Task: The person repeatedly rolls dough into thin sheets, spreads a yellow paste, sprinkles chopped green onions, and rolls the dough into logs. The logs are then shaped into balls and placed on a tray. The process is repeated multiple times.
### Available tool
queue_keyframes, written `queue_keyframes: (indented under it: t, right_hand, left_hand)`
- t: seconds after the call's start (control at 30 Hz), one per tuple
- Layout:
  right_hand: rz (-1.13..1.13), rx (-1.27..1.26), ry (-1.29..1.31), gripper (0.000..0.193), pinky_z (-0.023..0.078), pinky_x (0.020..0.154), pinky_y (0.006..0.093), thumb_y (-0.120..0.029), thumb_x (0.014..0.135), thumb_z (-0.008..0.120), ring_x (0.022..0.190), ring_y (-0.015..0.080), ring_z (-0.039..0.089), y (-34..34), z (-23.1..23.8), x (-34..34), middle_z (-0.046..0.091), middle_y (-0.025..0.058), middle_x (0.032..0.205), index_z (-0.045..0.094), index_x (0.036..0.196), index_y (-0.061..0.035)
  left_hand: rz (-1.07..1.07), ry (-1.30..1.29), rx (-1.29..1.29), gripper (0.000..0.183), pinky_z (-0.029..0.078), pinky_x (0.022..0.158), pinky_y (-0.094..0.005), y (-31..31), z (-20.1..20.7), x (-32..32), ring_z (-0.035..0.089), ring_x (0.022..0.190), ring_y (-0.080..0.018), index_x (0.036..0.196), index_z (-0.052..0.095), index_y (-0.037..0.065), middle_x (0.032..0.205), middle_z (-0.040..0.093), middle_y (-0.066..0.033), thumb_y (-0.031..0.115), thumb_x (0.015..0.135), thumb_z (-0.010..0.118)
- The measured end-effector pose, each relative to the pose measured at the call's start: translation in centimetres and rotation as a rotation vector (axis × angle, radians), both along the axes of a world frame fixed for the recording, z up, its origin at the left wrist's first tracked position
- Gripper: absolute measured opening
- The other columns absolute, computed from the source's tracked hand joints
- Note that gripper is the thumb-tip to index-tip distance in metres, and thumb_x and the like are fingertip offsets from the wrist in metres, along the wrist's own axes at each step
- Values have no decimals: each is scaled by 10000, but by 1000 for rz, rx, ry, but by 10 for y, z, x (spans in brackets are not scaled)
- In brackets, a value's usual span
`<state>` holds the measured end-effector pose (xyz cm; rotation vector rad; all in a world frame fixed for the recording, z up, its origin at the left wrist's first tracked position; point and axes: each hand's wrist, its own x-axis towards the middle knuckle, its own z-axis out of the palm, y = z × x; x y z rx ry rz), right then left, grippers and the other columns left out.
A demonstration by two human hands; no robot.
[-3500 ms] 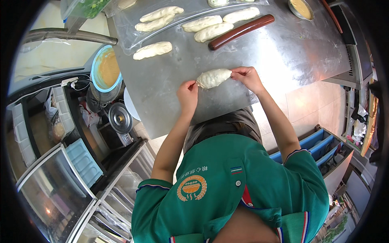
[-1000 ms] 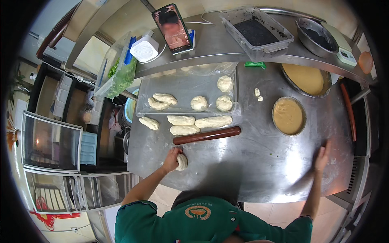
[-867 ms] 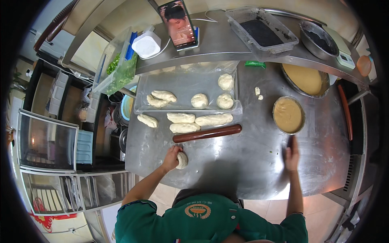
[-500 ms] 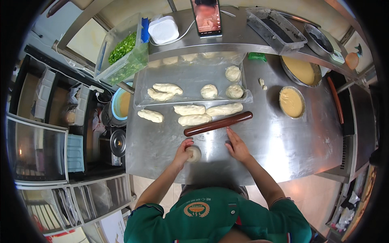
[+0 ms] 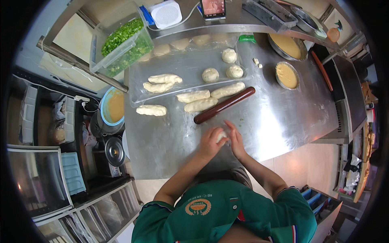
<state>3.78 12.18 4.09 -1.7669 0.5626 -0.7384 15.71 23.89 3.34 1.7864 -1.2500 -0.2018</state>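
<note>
Head view: the dough (image 5: pixel 221 136) is between the two hands, over the near part of the bench (image 5: pixel 170 141); only a pale patch of it shows, so its long axis, if it has one, cannot be read, nor whether it rests on the metal or is lifted. From the dough, the left hand (image 5: pixel 210 141) lies at eight o'clock, half-curled, fingers bent round the dough's side; it is the nearer one and looks to have hold of it. The right hand (image 5: pixel 236 141) lies at four o'clock, fingers loosely extended and pointing toward eleven; whether it touches the dough I cannot tell, and nothing else is in it. The pin (image 5: pixel 225 105) is at twelve o'clock from the dough, near but apart, its long axis running from eight to two. Past the pin, between eleven and twelve, three strips (image 5: pixel 201 105) lie close together, with the balls (image 5: pixel 210 75) on the tray (image 5: pixel 190 73) farther on at twelve; a bowl (image 5: pixel 287 75) stands between one and two, well apart
</note>
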Motion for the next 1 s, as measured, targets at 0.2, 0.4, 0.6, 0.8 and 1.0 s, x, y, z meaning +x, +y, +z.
queue_keyframes:
  t: [0.2,0.4,0.6,0.8,1.0]
  right_hand:
    - [-59,-542,14,336,524,792,423,-270,813,805,913,334,645,21,4,4,657,141,1044,679,1052,-69]
    - [330,-760,361,590,312,1141,642,-368,722,866,1434,381,376,18,-2,-22,452,144,1508,655,1212,-116]
    - [288,-773,695,629,302,1165,638,-377,680,898,1491,410,302,32,2,-34,404,137,1578,675,1228,-161]
    - [308,-694,729,514,353,1142,578,-389,797,820,1418,380,403,24,-2,-27,461,156,1532,669,1221,-140]
    - [296,757,109,326,572,878,372,-304,1012,644,1058,230,691,18,10,-5,691,96,1243,628,1259,-92]
  left_hand:
    - [-100,89,-146,931,183,1228,-567,42,-8,-8,269,1500,-482,1581,234,-47,1628,259,-292,510,950,633]
    - [-74,176,71,697,470,1055,-473,86,-41,-18,531,1270,-430,1493,416,12,1440,489,-241,18,838,656]
    - [-174,-240,173,553,481,1021,-484,57,-39,-20,539,1241,-398,1305,589,24,1407,490,-188,5,763,698]
    - [-157,-109,227,488,456,1087,-463,46,-39,-15,499,1292,-408,1245,627,-19,1396,462,-200,-69,761,588]
    - [222,806,-123,411,465,1036,-338,57,-53,-1,563,1206,-196,1354,562,32,1309,570,-96,-21,946,563]
